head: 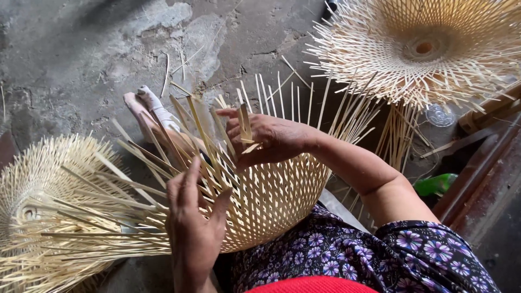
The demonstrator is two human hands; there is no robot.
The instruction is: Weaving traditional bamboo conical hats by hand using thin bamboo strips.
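A half-woven bamboo basket [277,201] rests on my lap, its loose pale strips fanning up and to the left. My right hand [266,138] lies on its upper edge and pinches a few upright strips between thumb and fingers. My left hand [192,222] is lower left, fingers spread and threaded among the slanting strips [141,157] near the rim. My foot in a pale sandal [149,111] shows behind the strips.
A finished open-weave bamboo piece [429,49] sits top right, another one [49,201] at the left on the cracked concrete floor [81,59]. A green object [437,184] and a clear lid [440,115] lie at the right beside a wooden edge.
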